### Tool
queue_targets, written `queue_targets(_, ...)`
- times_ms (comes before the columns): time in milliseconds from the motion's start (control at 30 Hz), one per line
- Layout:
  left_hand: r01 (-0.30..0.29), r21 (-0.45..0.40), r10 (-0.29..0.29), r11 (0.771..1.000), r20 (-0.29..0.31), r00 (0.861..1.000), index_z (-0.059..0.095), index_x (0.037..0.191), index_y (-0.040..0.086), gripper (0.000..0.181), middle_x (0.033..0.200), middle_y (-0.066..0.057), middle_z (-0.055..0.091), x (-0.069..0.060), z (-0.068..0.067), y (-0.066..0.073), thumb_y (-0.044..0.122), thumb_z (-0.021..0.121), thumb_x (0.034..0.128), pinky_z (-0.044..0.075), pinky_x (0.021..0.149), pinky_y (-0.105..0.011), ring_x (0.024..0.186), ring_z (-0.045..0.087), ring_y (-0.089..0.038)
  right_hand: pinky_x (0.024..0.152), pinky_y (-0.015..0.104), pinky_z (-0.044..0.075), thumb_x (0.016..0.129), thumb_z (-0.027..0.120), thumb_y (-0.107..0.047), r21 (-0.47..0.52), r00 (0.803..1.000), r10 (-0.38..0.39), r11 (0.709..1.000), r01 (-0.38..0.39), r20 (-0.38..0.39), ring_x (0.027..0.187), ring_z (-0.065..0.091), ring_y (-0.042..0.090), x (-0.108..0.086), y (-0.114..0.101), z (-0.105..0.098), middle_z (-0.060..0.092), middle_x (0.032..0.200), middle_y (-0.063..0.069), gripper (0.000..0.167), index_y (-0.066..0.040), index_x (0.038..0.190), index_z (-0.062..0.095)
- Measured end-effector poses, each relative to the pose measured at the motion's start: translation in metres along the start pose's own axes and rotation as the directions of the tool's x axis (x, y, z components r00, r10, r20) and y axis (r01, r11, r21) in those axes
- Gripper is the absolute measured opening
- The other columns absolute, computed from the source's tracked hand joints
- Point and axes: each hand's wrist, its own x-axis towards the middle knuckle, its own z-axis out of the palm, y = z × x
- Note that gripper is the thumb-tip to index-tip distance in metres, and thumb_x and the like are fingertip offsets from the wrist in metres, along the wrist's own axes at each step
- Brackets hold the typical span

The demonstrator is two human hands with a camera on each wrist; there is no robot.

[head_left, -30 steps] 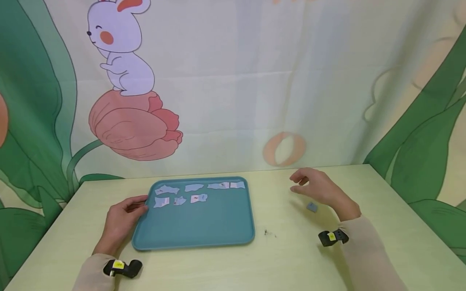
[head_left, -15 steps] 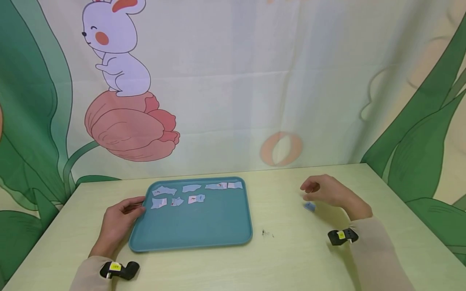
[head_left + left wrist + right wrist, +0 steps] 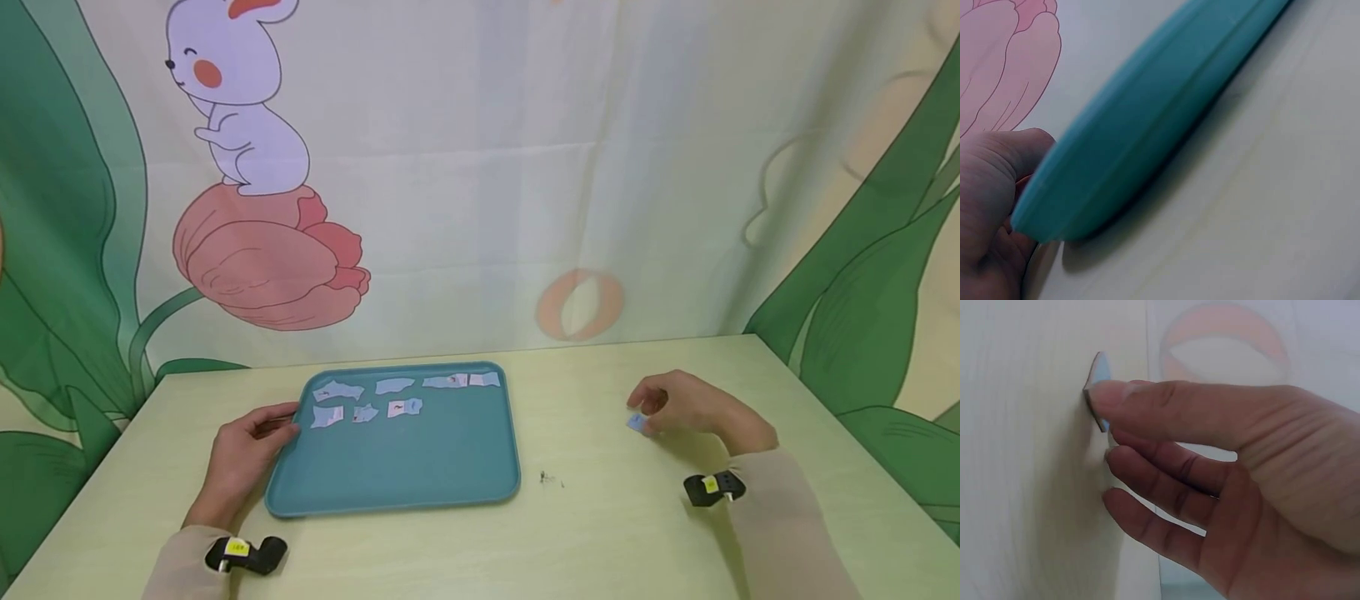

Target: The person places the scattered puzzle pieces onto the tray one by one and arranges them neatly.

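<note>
At the table's right side, my right hand (image 3: 682,406) pinches a small light-blue cardboard piece (image 3: 637,422) between thumb and forefinger. Up close in the right wrist view, the thumb lies over the piece (image 3: 1101,365), whose thick edge shows; the other fingers are loosely bent. Whether the piece is clear of the table I cannot tell. My left hand (image 3: 243,458) grips the left rim of a teal tray (image 3: 397,475), thumb at the rim. The tray's outer wall (image 3: 1129,119) fills much of the left wrist view, hiding some fingers.
Several irregular pale-blue and pink pieces (image 3: 339,391) lie in two rows in the tray's back part. Small dark marks (image 3: 550,479) are on the table (image 3: 585,542) right of the tray. A printed curtain (image 3: 465,208) hangs behind the table's back edge.
My right hand has moved right and down to the light-blue piece, and its thumb and forefinger have closed on it. My left hand stays at the tray's rim.
</note>
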Motion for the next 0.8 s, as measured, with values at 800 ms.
queue_targets(800, -0.008, 0.01, 0.008, 1.0, -0.009, 1.0, 0.066, 0.142, -0.001, 0.041, 0.131, -0.023, 0.068, 0.0, 0.001, -0.002, 0.014, 0.069, 0.1039, 0.047, 0.077, -0.006, 0.117, 0.064, -0.034, 0.073, 0.035, 0.048, 0.09, 0.086, -0.019, -0.017, 0.993, -0.036, 0.999, 0.034, -0.111, 0.084, 0.054, 0.021, 0.006, 0.001, 0.013, 0.062, 0.09, 0.002, 0.024, -0.003, 0.102, 0.072)
